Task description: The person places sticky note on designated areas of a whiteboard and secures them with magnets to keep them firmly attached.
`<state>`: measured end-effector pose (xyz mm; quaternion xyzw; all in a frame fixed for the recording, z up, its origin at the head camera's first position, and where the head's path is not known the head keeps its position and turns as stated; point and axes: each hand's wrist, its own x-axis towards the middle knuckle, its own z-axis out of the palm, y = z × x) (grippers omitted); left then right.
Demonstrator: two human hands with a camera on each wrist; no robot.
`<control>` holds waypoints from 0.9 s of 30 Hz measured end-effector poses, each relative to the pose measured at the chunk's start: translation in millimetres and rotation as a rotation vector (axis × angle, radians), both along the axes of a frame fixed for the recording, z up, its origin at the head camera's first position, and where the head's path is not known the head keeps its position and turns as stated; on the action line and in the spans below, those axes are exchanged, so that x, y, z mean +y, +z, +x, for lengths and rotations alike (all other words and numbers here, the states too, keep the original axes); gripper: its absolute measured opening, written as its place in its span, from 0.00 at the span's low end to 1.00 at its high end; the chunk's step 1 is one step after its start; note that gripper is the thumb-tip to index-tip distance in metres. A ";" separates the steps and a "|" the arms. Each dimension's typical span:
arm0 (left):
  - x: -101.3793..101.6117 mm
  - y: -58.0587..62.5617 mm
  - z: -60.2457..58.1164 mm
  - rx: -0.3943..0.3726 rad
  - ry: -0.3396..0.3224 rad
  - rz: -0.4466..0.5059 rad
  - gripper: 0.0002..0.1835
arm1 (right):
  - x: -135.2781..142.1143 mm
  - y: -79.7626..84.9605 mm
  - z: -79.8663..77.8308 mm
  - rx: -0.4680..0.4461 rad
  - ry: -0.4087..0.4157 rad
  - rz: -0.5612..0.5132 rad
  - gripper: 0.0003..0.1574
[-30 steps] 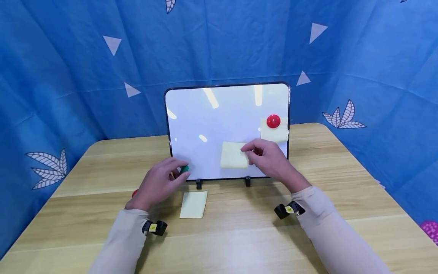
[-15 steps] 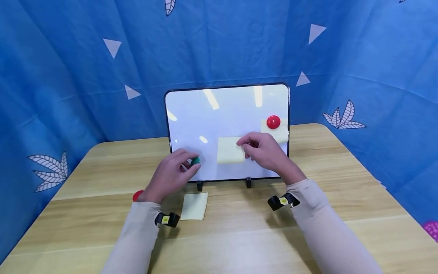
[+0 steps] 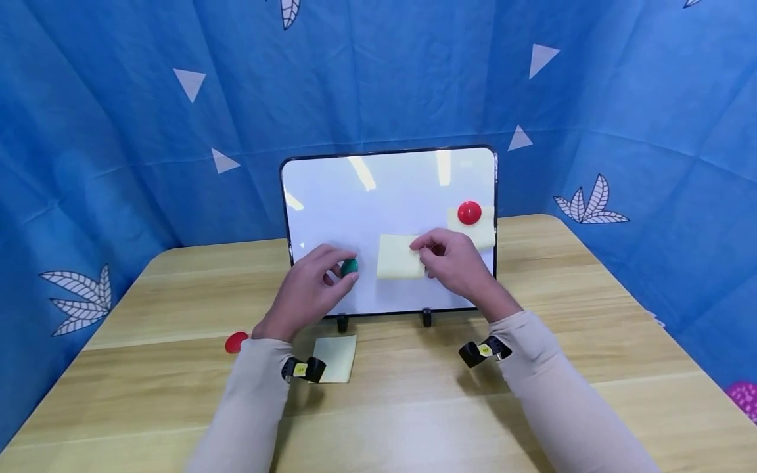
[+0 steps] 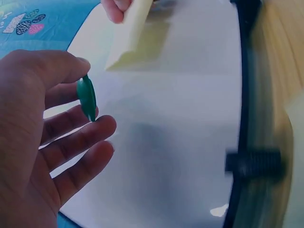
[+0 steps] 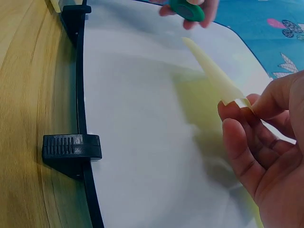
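My left hand (image 3: 310, 286) pinches a round green magnet (image 4: 87, 99) between thumb and fingers, in front of the left half of the whiteboard (image 3: 378, 197). In the left wrist view the magnet is seen edge-on, apart from the board. A pale yellow sticky note (image 3: 399, 256) hangs by its right edge from my right hand (image 3: 455, 263), pinched between thumb and fingers. The right wrist view shows that note (image 5: 213, 73) curving away from the board and casting a yellowish shadow on it. A red magnet (image 3: 470, 213) sits on another yellow note (image 3: 481, 233) at the board's right side.
The whiteboard stands on black feet (image 3: 427, 318) on a wooden table (image 3: 402, 407). Another yellow note (image 3: 337, 358) lies on the table by my left wrist. A red magnet (image 3: 236, 342) lies left of my forearm. Behind hangs a blue curtain (image 3: 378, 72).
My left hand has moved right and up with the green magnet, closer to the held note. My right hand has shifted slightly left and up with the note.
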<state>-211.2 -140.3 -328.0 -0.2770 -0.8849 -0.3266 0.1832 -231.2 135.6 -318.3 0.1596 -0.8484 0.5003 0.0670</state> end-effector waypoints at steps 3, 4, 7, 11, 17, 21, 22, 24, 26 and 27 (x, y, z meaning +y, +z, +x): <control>7.8 3.9 -2.3 -0.004 -0.006 0.029 0.21 | -1.7 -0.9 -1.1 0.002 -0.013 -0.005 0.12; 10.2 5.0 -3.0 -0.002 -0.007 0.036 0.21 | -2.3 -1.2 -1.4 0.002 -0.015 -0.008 0.12; 15.8 7.0 -5.1 -0.001 -0.013 0.050 0.20 | -3.6 -1.9 -1.4 0.006 -0.020 -0.005 0.13; 20.0 7.3 -7.0 -0.011 -0.011 0.068 0.19 | -4.1 -2.7 -0.7 0.023 -0.033 0.013 0.14; 22.6 8.1 -8.7 -0.031 0.012 0.091 0.19 | -6.4 -2.4 1.2 0.046 -0.045 0.033 0.14; 24.8 9.7 -10.4 -0.036 0.023 0.113 0.20 | -8.4 -2.3 2.2 0.070 -0.052 0.047 0.14; 25.5 10.4 -10.7 -0.035 0.024 0.113 0.20 | -8.8 -2.4 2.3 0.079 -0.056 0.053 0.14; 27.4 12.1 -11.7 -0.032 0.018 0.115 0.20 | -9.3 -2.3 2.4 0.095 -0.059 0.059 0.14; 29.3 14.1 -12.9 -0.023 0.012 0.114 0.19 | -9.9 -2.0 2.5 0.107 -0.056 0.067 0.15; 30.3 15.1 -13.4 -0.018 0.009 0.114 0.19 | -10.2 -2.1 2.3 0.113 -0.054 0.070 0.15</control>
